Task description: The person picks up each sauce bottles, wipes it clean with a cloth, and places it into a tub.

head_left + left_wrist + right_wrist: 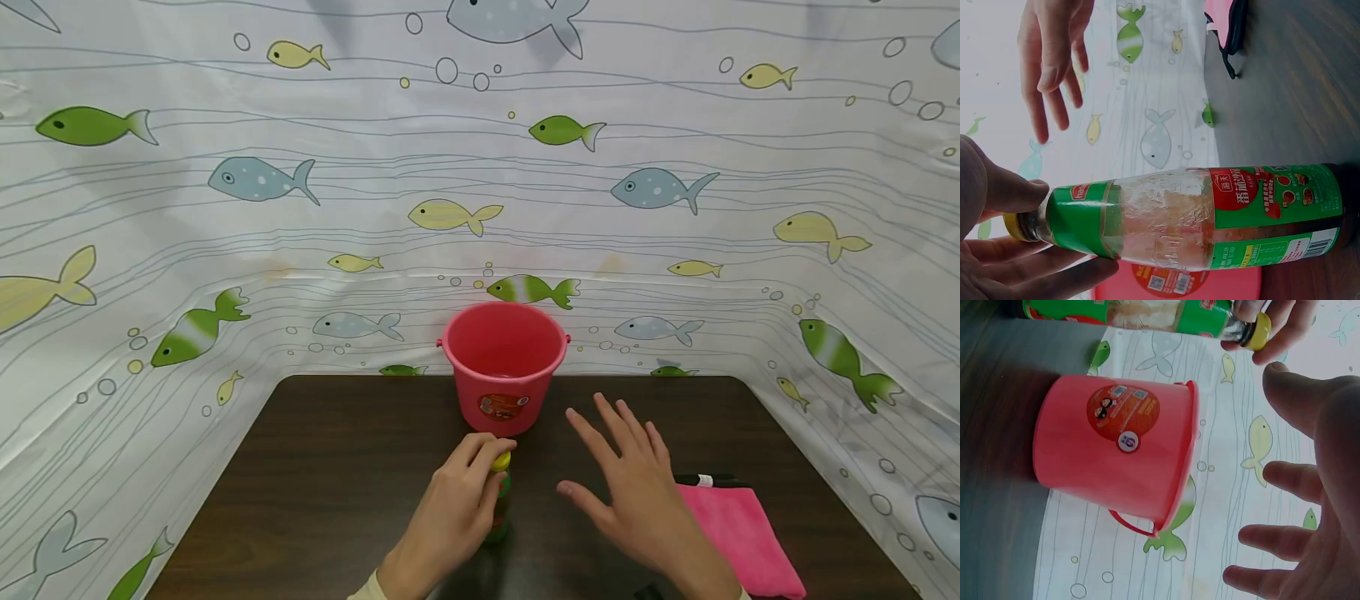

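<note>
A glass sauce bottle [1166,215] with green labels and a yellow cap [502,460] stands upright on the dark table. My left hand [457,504] grips it around the neck, just under the cap, with the thumb on one side and fingers on the other. Reddish residue coats the inside of the glass. To the right of the bottle, my right hand [633,487] hovers with its fingers spread, holding nothing. A pink bucket [498,392] with a round red sticker stands behind the bottle; in the right wrist view the bucket [1110,444] is beyond the spread fingers.
On the right of the table lies a folded bright pink cloth [742,533], with a black strip-like item [712,481] along its far edge. A small dark object [648,592] sits at the near edge. Fish-patterned curtain [360,200] surrounds the table's back and sides.
</note>
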The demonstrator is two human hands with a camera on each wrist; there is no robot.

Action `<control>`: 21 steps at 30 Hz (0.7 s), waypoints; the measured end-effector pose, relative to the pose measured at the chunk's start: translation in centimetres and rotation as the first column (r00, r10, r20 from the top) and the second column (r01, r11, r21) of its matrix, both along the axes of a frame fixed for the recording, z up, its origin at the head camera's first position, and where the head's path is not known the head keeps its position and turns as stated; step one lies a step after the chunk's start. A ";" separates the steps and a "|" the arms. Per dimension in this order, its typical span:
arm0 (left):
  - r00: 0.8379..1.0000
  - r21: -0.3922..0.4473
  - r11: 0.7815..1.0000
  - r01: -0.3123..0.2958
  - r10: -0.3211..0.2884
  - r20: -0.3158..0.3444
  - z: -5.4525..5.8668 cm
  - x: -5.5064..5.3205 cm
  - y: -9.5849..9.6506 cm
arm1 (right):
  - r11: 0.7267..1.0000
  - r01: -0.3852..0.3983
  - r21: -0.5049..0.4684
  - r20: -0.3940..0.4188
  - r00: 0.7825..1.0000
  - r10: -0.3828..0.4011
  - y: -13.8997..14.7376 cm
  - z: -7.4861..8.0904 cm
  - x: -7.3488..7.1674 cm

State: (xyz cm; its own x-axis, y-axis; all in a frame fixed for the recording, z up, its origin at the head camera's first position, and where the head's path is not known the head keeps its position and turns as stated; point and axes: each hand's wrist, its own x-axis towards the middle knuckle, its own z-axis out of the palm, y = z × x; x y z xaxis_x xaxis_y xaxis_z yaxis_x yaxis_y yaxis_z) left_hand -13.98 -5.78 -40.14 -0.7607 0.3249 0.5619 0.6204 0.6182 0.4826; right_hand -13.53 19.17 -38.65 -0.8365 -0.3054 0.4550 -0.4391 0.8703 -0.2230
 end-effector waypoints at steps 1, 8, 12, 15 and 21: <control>1.000 -0.001 1.000 -0.001 0.001 0.003 0.0 0.1 0.0 | 1.000 0.003 -0.001 -0.003 1.000 -0.003 0.1 0.0 0.0; 1.000 0.005 1.000 0.000 -0.001 0.015 -0.2 0.3 0.0 | 0.999 0.037 -0.027 0.011 0.999 -0.037 1.4 0.4 0.2; 1.000 0.005 1.000 -0.003 0.003 0.006 -0.2 0.3 -0.1 | 0.997 0.073 -0.022 0.036 0.997 -0.072 2.4 0.7 0.2; 1.000 -0.003 1.000 -0.013 0.013 -0.003 -0.2 0.3 -0.2 | 0.996 0.089 -0.020 0.049 0.995 -0.088 3.3 0.8 0.3; 0.998 -0.014 1.000 -0.024 0.024 -0.049 -0.3 0.2 0.0 | 0.991 0.134 -0.024 0.079 0.988 -0.132 5.5 0.1 0.5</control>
State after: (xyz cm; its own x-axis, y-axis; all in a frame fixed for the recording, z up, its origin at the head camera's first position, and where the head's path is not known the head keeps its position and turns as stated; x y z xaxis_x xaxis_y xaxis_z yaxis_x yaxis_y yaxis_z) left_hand -13.82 -5.82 -40.42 -0.7399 0.3153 0.5942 0.6282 0.6399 0.4427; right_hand -13.07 24.71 -38.60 -0.9017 -0.1765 0.3947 -0.3002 0.9126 -0.2777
